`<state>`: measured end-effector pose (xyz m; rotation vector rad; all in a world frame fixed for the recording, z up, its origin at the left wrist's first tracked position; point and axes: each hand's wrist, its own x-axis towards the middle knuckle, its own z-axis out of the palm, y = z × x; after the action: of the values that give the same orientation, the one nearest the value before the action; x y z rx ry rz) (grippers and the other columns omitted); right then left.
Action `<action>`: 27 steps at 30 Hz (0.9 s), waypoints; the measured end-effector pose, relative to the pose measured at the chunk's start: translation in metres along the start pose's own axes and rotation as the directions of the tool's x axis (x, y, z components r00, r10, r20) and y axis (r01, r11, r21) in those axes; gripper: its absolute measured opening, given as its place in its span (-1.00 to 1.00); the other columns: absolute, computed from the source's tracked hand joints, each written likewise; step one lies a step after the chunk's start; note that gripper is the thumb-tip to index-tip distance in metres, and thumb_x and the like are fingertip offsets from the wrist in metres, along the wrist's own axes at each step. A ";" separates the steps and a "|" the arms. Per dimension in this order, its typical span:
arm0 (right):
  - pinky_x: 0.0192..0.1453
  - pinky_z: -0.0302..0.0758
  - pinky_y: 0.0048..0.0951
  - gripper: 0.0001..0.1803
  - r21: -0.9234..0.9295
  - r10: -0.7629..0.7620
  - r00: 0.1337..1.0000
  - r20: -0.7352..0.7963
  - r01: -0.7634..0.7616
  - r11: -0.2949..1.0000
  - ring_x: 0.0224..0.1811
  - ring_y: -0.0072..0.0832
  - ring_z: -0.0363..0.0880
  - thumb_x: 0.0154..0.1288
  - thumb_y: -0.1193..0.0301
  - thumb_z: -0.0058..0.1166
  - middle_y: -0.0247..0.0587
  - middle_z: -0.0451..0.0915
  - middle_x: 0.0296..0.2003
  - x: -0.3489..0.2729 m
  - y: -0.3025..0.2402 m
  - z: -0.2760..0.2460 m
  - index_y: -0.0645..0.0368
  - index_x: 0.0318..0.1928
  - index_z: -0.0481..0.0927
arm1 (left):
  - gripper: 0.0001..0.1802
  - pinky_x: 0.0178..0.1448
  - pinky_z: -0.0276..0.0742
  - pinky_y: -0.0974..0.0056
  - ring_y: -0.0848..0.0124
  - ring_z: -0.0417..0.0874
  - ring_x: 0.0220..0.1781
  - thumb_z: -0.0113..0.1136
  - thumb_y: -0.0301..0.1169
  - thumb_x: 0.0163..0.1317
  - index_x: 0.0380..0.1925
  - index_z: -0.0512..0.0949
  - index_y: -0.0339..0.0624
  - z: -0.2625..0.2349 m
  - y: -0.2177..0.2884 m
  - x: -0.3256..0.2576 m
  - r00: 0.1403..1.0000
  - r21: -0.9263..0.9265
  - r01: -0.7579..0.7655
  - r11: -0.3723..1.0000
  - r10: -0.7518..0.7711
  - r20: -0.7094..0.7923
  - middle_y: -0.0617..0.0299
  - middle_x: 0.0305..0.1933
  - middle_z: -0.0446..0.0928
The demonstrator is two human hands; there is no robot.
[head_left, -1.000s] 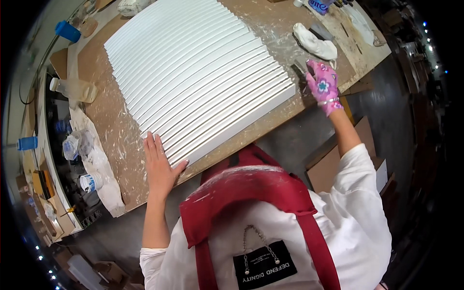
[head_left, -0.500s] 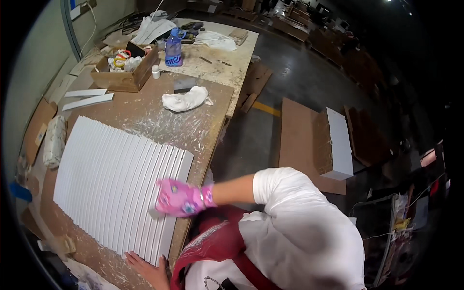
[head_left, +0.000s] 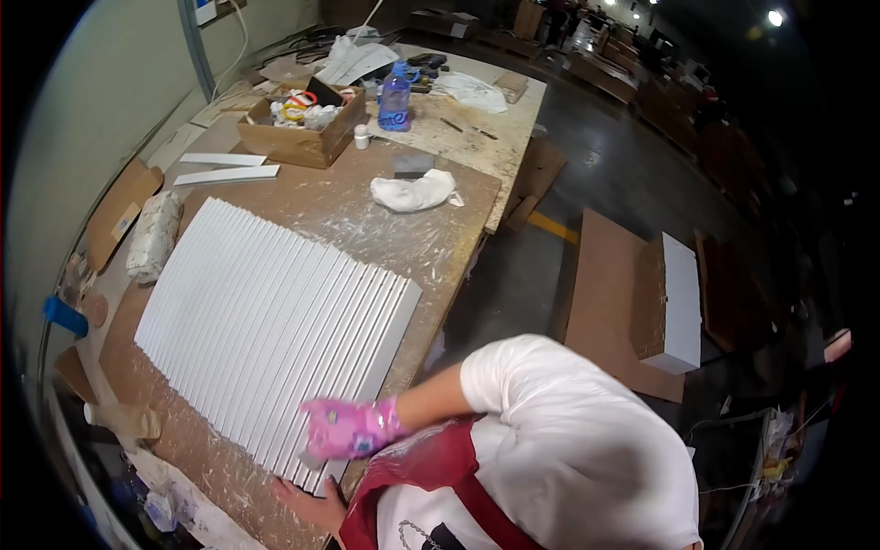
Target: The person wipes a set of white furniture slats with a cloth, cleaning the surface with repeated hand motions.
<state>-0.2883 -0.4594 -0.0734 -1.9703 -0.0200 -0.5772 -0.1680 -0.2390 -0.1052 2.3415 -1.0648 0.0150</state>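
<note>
A white panel of several parallel ribs [head_left: 266,316] lies on the brown work board. My right hand [head_left: 346,431], in a pink flowered glove, is closed on a small grey sanding block [head_left: 313,459] and presses it against the ribs near the panel's right end. The glove covers most of the block. My bare left hand [head_left: 312,506] rests at the panel's near corner, its fingers stretched out and thumb apart, touching the panel's edge.
Beyond the panel lie a white cloth [head_left: 412,191] and a grey block [head_left: 413,165]. A cardboard box [head_left: 302,142] of odds and ends, a blue bottle [head_left: 394,99] and two white strips [head_left: 225,173] stand farther back. A wrapped roll [head_left: 155,236] lies left.
My right hand has slid along the ribs toward me, nearer to my left hand. My left hand stays at the panel's near corner. The whole view has shifted.
</note>
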 end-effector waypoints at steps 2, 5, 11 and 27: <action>0.45 0.11 -0.33 -0.57 -0.023 0.007 0.998 -0.058 -0.008 1.000 -0.21 -0.56 0.52 0.19 0.34 0.21 -0.41 0.49 -0.32 0.009 0.010 -0.035 0.10 0.03 0.38 | 0.05 0.51 -0.12 -0.08 -0.14 0.01 0.47 0.37 -0.31 -0.14 0.37 0.05 -0.37 -0.007 0.010 -0.001 0.999 0.008 0.037 0.999 -0.037 0.014 -0.18 0.44 0.07; 0.37 0.18 -0.16 -0.76 -0.713 0.130 0.983 0.129 0.001 0.701 -0.29 -0.43 0.49 0.23 0.29 0.05 -0.42 0.48 -0.43 0.034 0.013 -0.080 0.02 -0.10 0.44 | 0.17 0.50 -0.09 -0.07 -0.06 0.02 0.49 0.49 -0.27 -0.25 0.39 0.05 -0.31 0.002 0.008 -0.008 0.971 0.077 0.233 0.969 -0.236 0.031 -0.12 0.46 0.06; 0.18 0.34 0.00 -0.78 -0.735 0.048 0.867 0.496 0.391 0.554 -0.43 -0.29 0.50 0.17 0.37 -0.02 -0.29 0.46 -0.55 0.027 -0.046 -0.031 0.00 -0.15 0.53 | 0.06 0.48 -0.11 -0.06 -0.09 0.02 0.47 0.32 -0.04 0.02 0.38 0.01 -0.40 -0.009 0.022 -0.001 0.991 -0.047 0.097 0.994 -0.092 0.101 -0.22 0.43 0.06; 0.23 0.36 -0.06 -0.74 -0.520 -0.272 0.798 0.537 0.567 0.638 -0.26 -0.43 0.63 0.05 0.38 0.20 -0.38 0.61 -0.39 0.060 -0.057 0.016 -0.01 -0.18 0.62 | -0.05 0.44 -0.02 -0.05 -0.01 0.04 0.47 0.28 0.02 0.04 0.29 0.19 -0.42 -0.019 0.027 -0.007 0.985 0.103 0.146 0.984 -0.155 0.078 0.06 0.48 0.02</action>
<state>-0.2438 -0.4331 -0.0064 -2.8062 -0.6678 -0.4884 -0.1881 -0.2389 -0.0775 2.5250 -0.9432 -0.0940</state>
